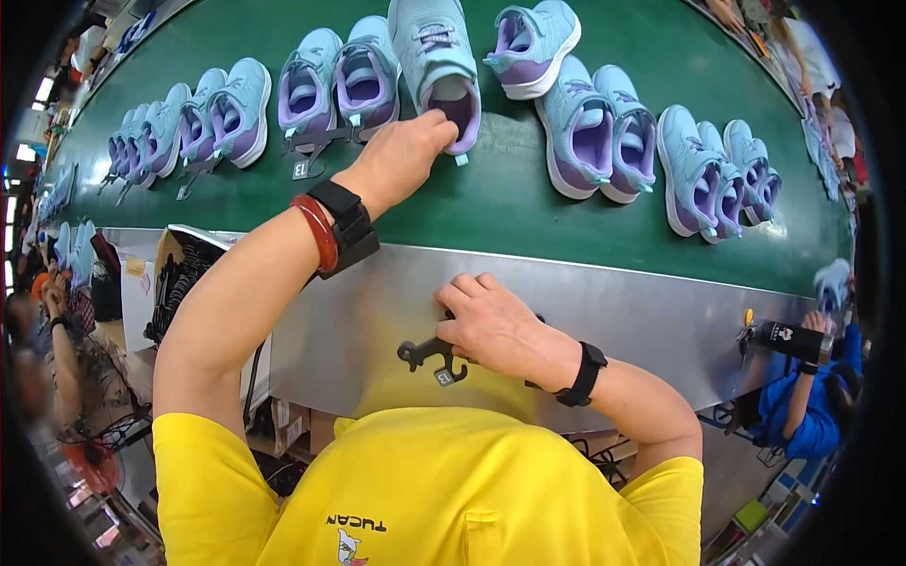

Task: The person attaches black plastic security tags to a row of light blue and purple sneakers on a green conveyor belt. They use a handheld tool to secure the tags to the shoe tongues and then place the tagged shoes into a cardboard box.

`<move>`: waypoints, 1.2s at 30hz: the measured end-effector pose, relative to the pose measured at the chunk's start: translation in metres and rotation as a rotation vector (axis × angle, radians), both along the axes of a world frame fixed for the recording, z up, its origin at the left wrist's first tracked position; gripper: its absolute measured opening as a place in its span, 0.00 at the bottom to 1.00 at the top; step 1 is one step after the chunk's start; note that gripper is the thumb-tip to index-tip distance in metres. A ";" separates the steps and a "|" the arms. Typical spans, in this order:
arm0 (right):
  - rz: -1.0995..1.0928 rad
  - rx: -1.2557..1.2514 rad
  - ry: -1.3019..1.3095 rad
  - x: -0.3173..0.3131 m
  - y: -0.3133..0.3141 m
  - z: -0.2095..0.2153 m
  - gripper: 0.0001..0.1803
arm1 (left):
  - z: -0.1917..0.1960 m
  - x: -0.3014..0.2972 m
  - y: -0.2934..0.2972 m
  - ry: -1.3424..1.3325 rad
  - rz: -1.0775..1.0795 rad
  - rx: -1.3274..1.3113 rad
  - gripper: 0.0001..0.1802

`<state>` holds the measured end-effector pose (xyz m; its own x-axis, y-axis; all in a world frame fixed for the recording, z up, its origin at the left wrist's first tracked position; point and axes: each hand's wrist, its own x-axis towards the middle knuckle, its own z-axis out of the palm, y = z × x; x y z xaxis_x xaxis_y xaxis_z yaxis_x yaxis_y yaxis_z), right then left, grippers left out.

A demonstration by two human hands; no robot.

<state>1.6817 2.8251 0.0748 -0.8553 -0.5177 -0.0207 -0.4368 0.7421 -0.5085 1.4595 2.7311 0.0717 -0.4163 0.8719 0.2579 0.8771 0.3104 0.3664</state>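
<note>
My left hand [404, 158] reaches over the green belt, its fingers pinching the heel collar of a light blue sneaker [436, 42] with a purple lining. The toe of this sneaker points away from me. My right hand [495, 325], above the metal edge, is closed on a black plastic shoe hanger [429, 353] with a small size tag; part of the hanger is hidden by the fingers. Just left of the held sneaker stands a pair of matching sneakers [366, 80] with a black hanger [319, 143] at its heels. To the right, a single sneaker [534, 47] sits turned sideways against another pair [587, 127].
More sneaker pairs [236, 113] line the green belt [406, 203] on both sides. A metal ledge [623, 316] runs along its near edge. Left of me is a box of black hangers [184, 283]. Other people work at far left and right, one in a blue shirt [812, 415].
</note>
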 end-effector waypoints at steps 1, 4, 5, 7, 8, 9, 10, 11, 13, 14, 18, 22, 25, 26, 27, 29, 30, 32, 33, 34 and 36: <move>-0.008 0.008 -0.020 0.001 0.000 0.001 0.13 | 0.001 0.001 0.000 -0.003 -0.001 -0.011 0.03; -0.020 -0.272 0.025 -0.004 0.014 0.009 0.06 | 0.000 0.003 -0.003 -0.002 -0.009 -0.009 0.04; -0.107 -0.377 -0.109 -0.007 0.019 0.012 0.05 | -0.001 0.004 -0.005 -0.003 -0.012 -0.014 0.05; -0.284 -0.585 -0.379 -0.019 0.034 0.019 0.04 | -0.003 0.004 -0.006 -0.014 -0.005 -0.004 0.03; -0.457 -0.687 -0.379 -0.026 0.041 0.020 0.03 | -0.005 0.004 -0.007 -0.017 -0.002 0.011 0.03; -0.689 -0.988 -0.638 -0.035 0.051 0.018 0.07 | -0.005 0.005 -0.007 -0.019 0.000 0.027 0.02; -0.769 -0.981 -0.560 -0.043 0.060 0.019 0.11 | -0.005 0.006 -0.007 -0.026 0.010 0.029 0.03; -0.842 -0.973 -0.477 -0.049 0.067 0.020 0.14 | -0.004 0.006 -0.006 -0.028 0.024 0.031 0.04; -0.843 -0.991 -0.463 -0.054 0.070 0.021 0.18 | -0.003 0.006 -0.005 -0.023 0.033 0.057 0.04; -0.847 -1.001 -0.461 -0.056 0.072 0.019 0.20 | -0.005 0.007 -0.005 -0.022 0.024 0.078 0.03; -0.844 -1.050 -0.538 -0.060 0.066 0.007 0.21 | -0.006 0.006 -0.004 -0.016 0.025 0.102 0.01; -0.839 -1.067 -0.563 -0.062 0.063 0.003 0.21 | -0.007 0.008 -0.004 -0.021 0.043 0.094 0.01; -0.740 -1.020 -0.657 -0.062 0.064 0.003 0.21 | -0.004 0.009 -0.002 -0.012 0.047 0.100 0.01; -0.700 -1.023 -0.732 -0.062 0.063 0.002 0.21 | -0.003 0.009 0.000 -0.012 0.054 0.099 0.01; -0.724 -1.023 -0.702 -0.061 0.060 0.002 0.21 | -0.003 0.008 0.003 -0.013 0.062 0.099 0.01; -0.768 -1.024 -0.645 -0.059 0.055 0.004 0.21 | 0.000 0.007 0.006 -0.025 0.084 0.083 0.03; -0.819 -1.045 -0.607 -0.059 0.056 0.008 0.21 | 0.003 0.007 0.007 -0.037 0.098 0.069 0.04; -0.881 -1.110 -0.509 -0.059 0.063 0.002 0.21 | 0.003 0.007 0.007 -0.043 0.114 0.056 0.06; -0.910 -1.144 -0.460 -0.060 0.066 -0.001 0.21 | 0.001 0.007 0.006 -0.037 0.114 0.059 0.06; -0.910 -1.142 -0.449 -0.061 0.068 -0.002 0.21 | 0.000 0.007 0.005 -0.031 0.115 0.061 0.06; -0.883 -1.151 -0.505 -0.062 0.068 0.001 0.21 | 0.000 0.008 0.005 -0.036 0.126 0.057 0.06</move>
